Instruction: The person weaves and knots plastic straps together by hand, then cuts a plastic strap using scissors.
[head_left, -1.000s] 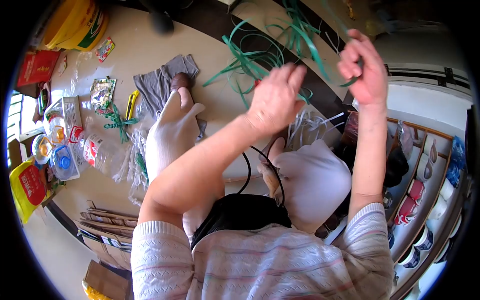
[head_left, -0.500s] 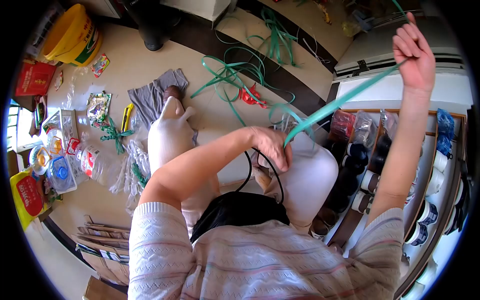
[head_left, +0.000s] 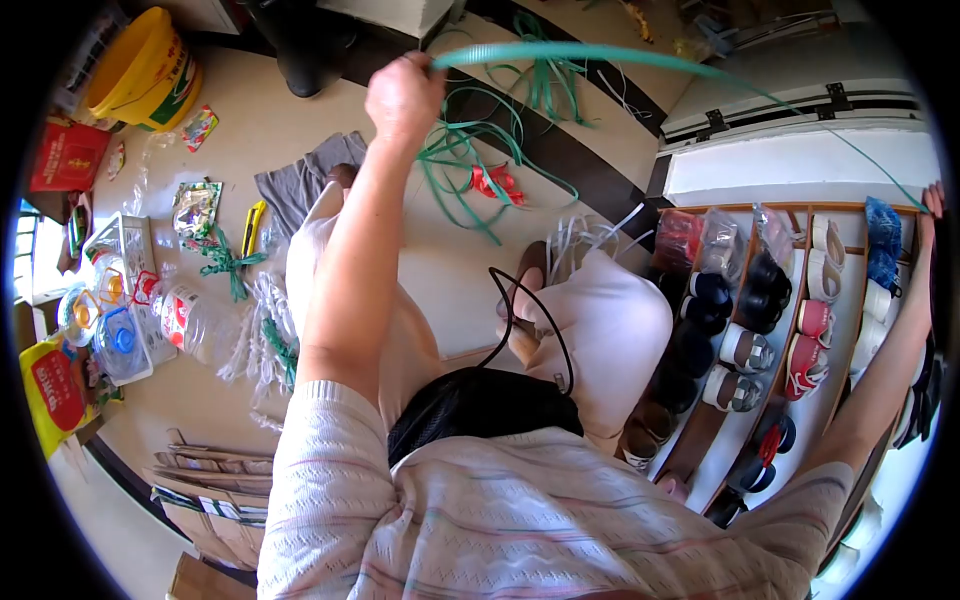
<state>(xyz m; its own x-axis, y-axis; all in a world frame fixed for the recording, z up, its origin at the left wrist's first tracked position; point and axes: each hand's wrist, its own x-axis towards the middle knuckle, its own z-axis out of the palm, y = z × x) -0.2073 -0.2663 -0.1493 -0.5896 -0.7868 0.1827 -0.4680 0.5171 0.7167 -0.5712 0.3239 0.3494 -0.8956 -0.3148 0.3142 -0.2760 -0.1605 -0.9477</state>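
Observation:
A long green plastic strap (head_left: 600,50) stretches in a shallow arc across the upper part of the head view. My left hand (head_left: 405,98), raised at the top centre, is closed around one end of it. At the far right edge, my right hand (head_left: 933,199) holds the strap's thin far part; its fingers are only partly visible. Below my left hand lies a loose tangle of green strap (head_left: 470,145) on the floor, and another bundle (head_left: 550,85) sits behind. A red plastic scrap (head_left: 496,184) rests beside the tangle.
A shoe rack (head_left: 800,300) full of shoes stands on the right. To the left are a yellow bucket (head_left: 145,75), a yellow cutter (head_left: 254,228), plastic bottles (head_left: 190,320) and tied white strands (head_left: 265,330). Flattened cardboard (head_left: 210,500) leans at lower left.
My left hand has moved from near my knee up and left, carrying the strap. My right hand has swung outward and down to the right edge, so the strap now spans much wider.

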